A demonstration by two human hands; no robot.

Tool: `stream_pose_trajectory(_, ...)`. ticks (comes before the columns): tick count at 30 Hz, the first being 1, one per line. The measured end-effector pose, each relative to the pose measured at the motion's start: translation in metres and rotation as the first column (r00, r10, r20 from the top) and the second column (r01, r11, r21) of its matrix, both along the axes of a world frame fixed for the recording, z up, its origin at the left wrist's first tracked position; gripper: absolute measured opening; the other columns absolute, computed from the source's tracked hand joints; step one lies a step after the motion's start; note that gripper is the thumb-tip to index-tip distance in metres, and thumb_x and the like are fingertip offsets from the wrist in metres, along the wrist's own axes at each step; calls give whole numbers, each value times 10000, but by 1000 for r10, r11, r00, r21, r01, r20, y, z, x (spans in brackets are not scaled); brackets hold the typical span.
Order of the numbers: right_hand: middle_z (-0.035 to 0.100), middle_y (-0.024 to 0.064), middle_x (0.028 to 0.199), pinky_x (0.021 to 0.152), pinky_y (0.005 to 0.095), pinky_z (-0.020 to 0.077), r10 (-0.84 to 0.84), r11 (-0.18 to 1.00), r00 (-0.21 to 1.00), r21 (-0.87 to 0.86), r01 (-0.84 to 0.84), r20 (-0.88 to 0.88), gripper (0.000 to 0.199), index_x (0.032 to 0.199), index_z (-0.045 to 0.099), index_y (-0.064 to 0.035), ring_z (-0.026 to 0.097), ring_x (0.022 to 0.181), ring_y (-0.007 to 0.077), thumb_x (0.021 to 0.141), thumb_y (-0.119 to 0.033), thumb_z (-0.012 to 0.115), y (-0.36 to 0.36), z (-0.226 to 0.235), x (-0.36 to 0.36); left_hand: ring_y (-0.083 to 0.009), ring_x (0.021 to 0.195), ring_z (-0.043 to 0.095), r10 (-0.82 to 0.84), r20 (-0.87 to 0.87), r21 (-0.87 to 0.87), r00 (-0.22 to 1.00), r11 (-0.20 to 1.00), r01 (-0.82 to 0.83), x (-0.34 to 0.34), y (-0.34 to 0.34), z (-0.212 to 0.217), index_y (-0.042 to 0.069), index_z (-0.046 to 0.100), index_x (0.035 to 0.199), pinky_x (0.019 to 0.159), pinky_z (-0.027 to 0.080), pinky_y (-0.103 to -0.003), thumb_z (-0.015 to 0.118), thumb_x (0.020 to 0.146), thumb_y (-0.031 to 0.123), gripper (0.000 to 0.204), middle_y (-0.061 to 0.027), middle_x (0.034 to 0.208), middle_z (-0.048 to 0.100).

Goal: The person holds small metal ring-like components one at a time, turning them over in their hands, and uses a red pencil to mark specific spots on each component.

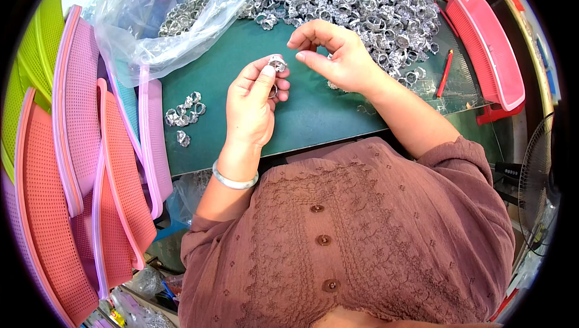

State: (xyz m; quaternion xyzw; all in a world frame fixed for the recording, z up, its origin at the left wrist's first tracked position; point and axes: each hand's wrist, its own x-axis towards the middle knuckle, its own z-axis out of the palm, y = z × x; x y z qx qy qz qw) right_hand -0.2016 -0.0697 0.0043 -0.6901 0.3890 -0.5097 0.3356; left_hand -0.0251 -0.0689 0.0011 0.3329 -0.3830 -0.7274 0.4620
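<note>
My left hand (252,102) is closed, with a silver-coloured ring (277,63) pinched at the tip of the thumb and fingers. A second metal loop (274,91) shows lower down against the curled fingers. Just to the right hovers my right hand (338,56), its thumb and forefinger curved with a small gap between them and nothing visible in it. Behind it spreads a large heap of silver rings (362,5). A small group of rings (187,111) lies on the green tabletop (313,117), left of my left hand.
A clear plastic bag (163,50) with more rings stands at the back left. Stacked perforated baskets (78,111) crowd the left side. To the right are a red pencil-like stick (445,73), a pink basket (485,44) and a fan (535,183).
</note>
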Motion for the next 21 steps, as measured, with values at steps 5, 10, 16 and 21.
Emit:
stream_pose_trajectory(5,589,40,884,736,240,449,-106,994,994,17,107,-29,176,961,555,-4,548,813,98,785,3,549,-3,3,-6,-99,661,540,-39,-50,28,998,999,40,2,-1,0,8,570,999,571,445,-216,512,870,124,184,-58,833,598)
stream_pose_trajectory(10,626,57,822,664,225,464,-289,957,957,-46,288,-23,134,917,598,-15,575,746,91,798,-35,539,-15,2,-24,-147,715,584,-68,-117,79,991,994,78,6,-2,-2,-12,538,1045,606,479,-244,424,870,86,230,-107,896,605)
stream_pose_trajectory(16,552,33,822,768,348,365,-261,947,601,-323,6,-755,98,785,630,-75,490,847,225,701,-88,580,-8,11,-44,-198,754,604,-93,-282,215,955,964,157,11,-5,4,-23,515,1060,596,504,-287,394,836,121,293,-119,912,606)
stream_pose_trajectory(21,520,13,858,792,331,341,-216,963,457,-266,-49,-863,63,734,631,-89,456,889,205,692,-117,594,-1,12,-38,-158,689,578,-101,-171,194,980,972,134,13,-7,-6,14,564,973,551,470,-249,480,851,153,203,-36,786,580)
